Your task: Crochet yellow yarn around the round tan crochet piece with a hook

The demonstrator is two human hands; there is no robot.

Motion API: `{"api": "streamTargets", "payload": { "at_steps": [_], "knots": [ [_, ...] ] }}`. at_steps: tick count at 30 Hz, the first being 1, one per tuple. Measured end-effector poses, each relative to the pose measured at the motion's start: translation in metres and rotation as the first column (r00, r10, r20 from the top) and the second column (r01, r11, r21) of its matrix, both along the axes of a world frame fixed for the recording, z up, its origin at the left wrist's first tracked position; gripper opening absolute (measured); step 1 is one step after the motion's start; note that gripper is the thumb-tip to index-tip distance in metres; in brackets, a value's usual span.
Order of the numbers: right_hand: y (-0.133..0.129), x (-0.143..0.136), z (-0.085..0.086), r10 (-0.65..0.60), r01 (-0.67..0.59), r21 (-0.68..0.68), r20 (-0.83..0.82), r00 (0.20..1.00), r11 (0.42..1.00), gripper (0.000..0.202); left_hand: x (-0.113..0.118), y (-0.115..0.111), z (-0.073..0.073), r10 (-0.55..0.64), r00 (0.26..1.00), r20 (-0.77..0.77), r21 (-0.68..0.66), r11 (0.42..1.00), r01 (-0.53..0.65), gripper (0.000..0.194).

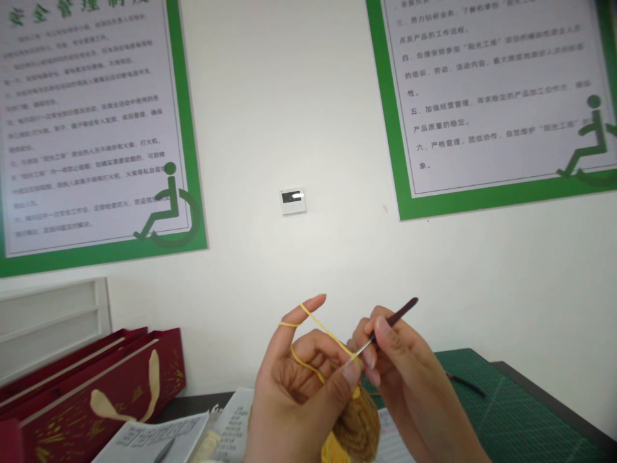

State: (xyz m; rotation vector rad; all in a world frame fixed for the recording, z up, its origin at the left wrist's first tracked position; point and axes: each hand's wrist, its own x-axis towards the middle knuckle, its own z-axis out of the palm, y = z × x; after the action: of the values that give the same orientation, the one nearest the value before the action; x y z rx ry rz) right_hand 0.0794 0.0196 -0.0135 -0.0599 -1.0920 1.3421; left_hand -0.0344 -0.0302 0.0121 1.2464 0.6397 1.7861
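Observation:
My left hand [303, 386] pinches the top edge of a brown and yellow crocheted piece [359, 424] between thumb and fingers. Yellow yarn [328, 329] loops round its raised index finger and runs down to the work. In my right hand [400, 360] is a crochet hook [405, 310] with a dark handle, held between thumb and fingers. The hook's metal shaft points down to the left, and its tip meets the yarn at my left thumb. Both hands are close together, and the lower part of the piece is cut off by the frame.
Dark red gift bags [139, 379] stand at the left. Papers [154, 437] with a pen lie in front of them. A green cutting mat [511, 405] is at the right, a dark-tipped tool [465, 384] on it. Behind, the wall [289, 116] carries two green-framed posters and a small panel [293, 201].

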Motion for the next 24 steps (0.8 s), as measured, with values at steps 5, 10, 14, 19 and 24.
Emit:
{"api": "streamTargets", "payload": {
  "at_steps": [5,10,14,19,24],
  "knots": [
    [0.004,-0.003,-0.006,-0.106,0.102,0.173,0.014,0.994,0.98,0.022,-0.001,0.003,-0.002,0.008,1.0,0.028,-0.005,1.0,-0.008,0.072],
    [0.01,-0.003,-0.013,-0.345,0.326,0.442,-0.041,0.938,0.835,0.006,0.001,0.0,0.0,0.018,0.998,0.067,-0.016,1.0,-0.017,0.075],
    [0.011,-0.005,-0.016,-0.409,0.399,0.471,-0.087,0.909,0.787,0.012,0.002,0.001,0.001,0.034,0.996,0.087,-0.017,0.999,-0.032,0.082],
    [0.007,-0.006,-0.01,-0.574,0.546,0.538,-0.136,0.808,0.641,0.015,0.002,0.003,-0.001,0.013,0.991,0.135,-0.027,1.0,-0.009,0.086],
    [0.006,0.002,-0.013,-0.853,0.754,0.65,-0.441,0.278,-0.091,0.034,0.005,0.001,-0.005,-0.087,0.982,0.17,-0.02,0.996,0.092,0.083]
  ]
}}
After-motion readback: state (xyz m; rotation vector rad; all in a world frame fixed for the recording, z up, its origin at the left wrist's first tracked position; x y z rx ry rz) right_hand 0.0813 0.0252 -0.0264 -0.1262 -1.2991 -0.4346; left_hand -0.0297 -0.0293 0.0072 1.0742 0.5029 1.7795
